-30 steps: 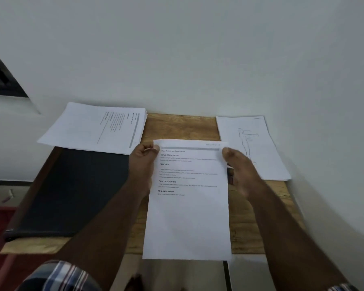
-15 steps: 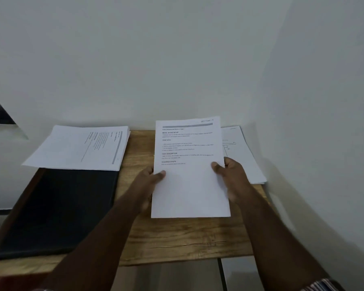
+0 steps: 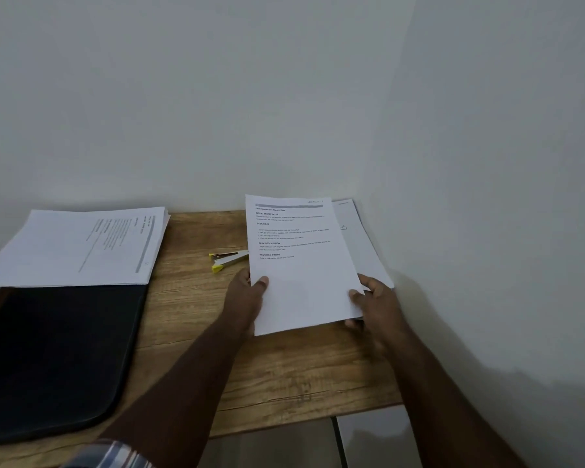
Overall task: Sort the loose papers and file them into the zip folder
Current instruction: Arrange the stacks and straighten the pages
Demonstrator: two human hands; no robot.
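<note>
Between the two hands, a printed sheet (image 3: 301, 265) was held by its lower edges. Left hand (image 3: 247, 298) gripped the left edge, thumb lying on the printed face. Right hand (image 3: 374, 304) gripped the lower right corner, thumb on top, fingers underneath. Both hands were closed on this one sheet, one at either side of it.

Sheet carried a grey bar at its head and short blocks of text with bold headings; lower half blank. Could not tell whether its far end touched the table (image 3: 190, 315) or hung just above it.

Under the sheet and past the right hand, against the right wall, lay a second pile of papers (image 3: 362, 241), mostly covered; a faint line drawing showed on the exposed strip.

Just beyond the left hand, a small white and yellow stapler (image 3: 228, 259) lay on the wood, one end hidden by the held sheet's left edge.

Well to the left of the left hand sat a thicker stack of printed papers (image 3: 78, 246), turned sideways, its near edge overlapping the dark zip folder (image 3: 54, 359). Folder lay flat at the table's left, nearer the person than the stack, rounded corner toward the front edge. Whether its zip was done up could not be told.

A striped sleeve (image 3: 112, 456) showed at the left arm.
</note>
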